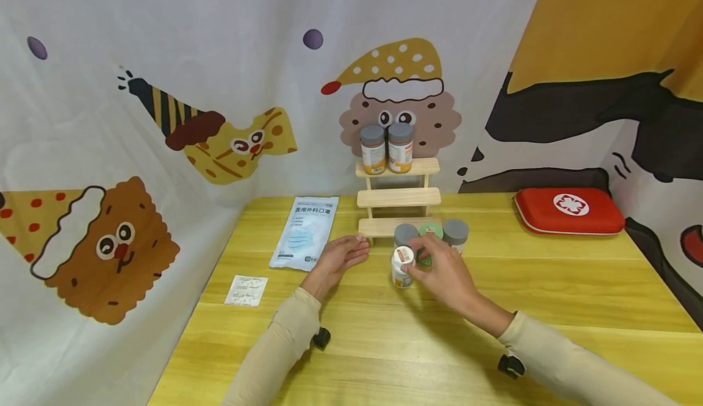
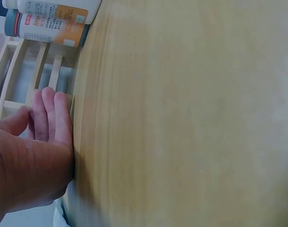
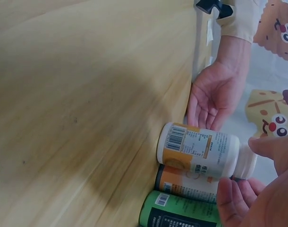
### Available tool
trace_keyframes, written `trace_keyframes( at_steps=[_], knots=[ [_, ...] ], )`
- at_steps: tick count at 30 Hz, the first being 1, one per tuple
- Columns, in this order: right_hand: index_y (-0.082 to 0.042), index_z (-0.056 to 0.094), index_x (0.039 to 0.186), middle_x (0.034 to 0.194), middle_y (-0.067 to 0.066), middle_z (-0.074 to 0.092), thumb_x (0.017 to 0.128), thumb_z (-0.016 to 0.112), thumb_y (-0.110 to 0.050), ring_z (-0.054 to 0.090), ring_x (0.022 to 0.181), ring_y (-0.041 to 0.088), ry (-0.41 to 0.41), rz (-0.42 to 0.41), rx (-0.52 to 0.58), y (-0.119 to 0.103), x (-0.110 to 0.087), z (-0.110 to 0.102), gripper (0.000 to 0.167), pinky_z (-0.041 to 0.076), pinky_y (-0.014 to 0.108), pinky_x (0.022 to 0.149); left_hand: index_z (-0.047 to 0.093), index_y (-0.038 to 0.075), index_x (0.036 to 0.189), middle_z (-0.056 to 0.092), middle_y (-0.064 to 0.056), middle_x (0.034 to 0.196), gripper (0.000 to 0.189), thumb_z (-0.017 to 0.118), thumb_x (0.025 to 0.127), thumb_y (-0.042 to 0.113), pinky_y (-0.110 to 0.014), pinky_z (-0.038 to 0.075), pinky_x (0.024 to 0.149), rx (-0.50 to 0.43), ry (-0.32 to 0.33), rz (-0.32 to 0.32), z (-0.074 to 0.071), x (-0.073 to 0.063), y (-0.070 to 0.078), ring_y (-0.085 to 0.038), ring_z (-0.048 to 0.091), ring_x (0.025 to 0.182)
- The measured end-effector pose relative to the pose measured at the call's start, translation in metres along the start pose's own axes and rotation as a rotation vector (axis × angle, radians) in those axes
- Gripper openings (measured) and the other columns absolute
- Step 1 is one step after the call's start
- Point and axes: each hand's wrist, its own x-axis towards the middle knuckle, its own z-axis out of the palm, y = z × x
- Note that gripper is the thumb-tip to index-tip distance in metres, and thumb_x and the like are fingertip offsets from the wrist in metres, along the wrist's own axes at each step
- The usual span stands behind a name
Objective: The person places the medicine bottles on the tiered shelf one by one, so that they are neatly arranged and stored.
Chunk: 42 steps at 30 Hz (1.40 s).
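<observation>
White bottle (image 3: 199,149) seemingly pinched in right hand (image 1: 446,275).

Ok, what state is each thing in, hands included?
White bottle: upright, capped.
Right hand: pinching the bottle's cap.
Wooden rack: standing.
Left hand: relaxed, near the rack.
Four grey-lidded bottles: upright, lids on.
Green-lidded bottle: upright, lid on.
Red case: closed.
Mask packet: lying flat, seal unclear.
Small white packet: flat.
</observation>
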Motion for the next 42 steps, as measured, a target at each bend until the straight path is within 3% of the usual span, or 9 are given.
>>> trace_keyframes(
  at_steps=[9, 21, 26, 33, 42],
  knots=[
    [-0.010, 0.071, 0.121, 0.100, 0.004, 0.072, 0.078, 0.095, -0.017, 0.073, 0.087, 0.022, 0.048, -0.038, -0.071, 0.001, -0.002, 0.008, 0.050, 0.065, 0.042, 0.074, 0.064, -0.003, 0.136, 0.075, -0.018, 0.127, 0.036, 0.064, 0.108, 0.019, -0.036, 0.065, 0.103, 0.001, -0.010, 0.003, 0.002, 0.000, 0.001, -0.024, 0.076, 0.113],
    [-0.010, 0.073, 0.123, 0.103, 0.002, 0.070, 0.078, 0.095, -0.013, 0.063, 0.084, 0.013, 0.038, -0.060, -0.017, -0.002, -0.004, 0.009, 0.050, 0.055, 0.023, 0.071, 0.067, -0.003, 0.132, 0.078, -0.015, 0.120, 0.032, 0.065, 0.107, 0.018, -0.036, 0.065, 0.102, -0.014, 0.003, 0.004, 0.001, 0.001, 0.002, -0.021, 0.078, 0.107],
    [-0.013, 0.074, 0.120, 0.098, 0.000, 0.068, 0.079, 0.094, -0.015, 0.064, 0.081, 0.015, 0.049, -0.081, -0.006, -0.005, -0.003, 0.007, 0.046, 0.056, 0.025, 0.073, 0.066, -0.003, 0.132, 0.078, -0.014, 0.120, 0.033, 0.065, 0.107, 0.019, -0.037, 0.065, 0.103, -0.006, 0.006, 0.003, 0.000, 0.000, 0.001, -0.024, 0.077, 0.112],
    [-0.011, 0.073, 0.120, 0.102, 0.001, 0.067, 0.077, 0.091, -0.013, 0.065, 0.082, 0.022, 0.042, -0.082, 0.059, -0.015, 0.000, -0.003, 0.046, 0.053, 0.021, 0.064, 0.067, -0.002, 0.133, 0.077, -0.015, 0.123, 0.033, 0.064, 0.107, 0.019, -0.035, 0.065, 0.102, -0.004, 0.005, -0.005, -0.001, 0.000, 0.001, -0.023, 0.077, 0.111],
    [-0.012, 0.073, 0.119, 0.104, 0.001, 0.069, 0.079, 0.088, -0.008, 0.060, 0.086, 0.012, 0.054, -0.105, 0.130, -0.024, 0.003, -0.021, 0.043, 0.058, 0.020, 0.058, 0.066, -0.005, 0.132, 0.073, -0.024, 0.130, 0.034, 0.065, 0.107, 0.018, -0.036, 0.065, 0.102, -0.014, -0.009, 0.014, 0.000, 0.000, 0.001, -0.019, 0.078, 0.103]
  ],
)
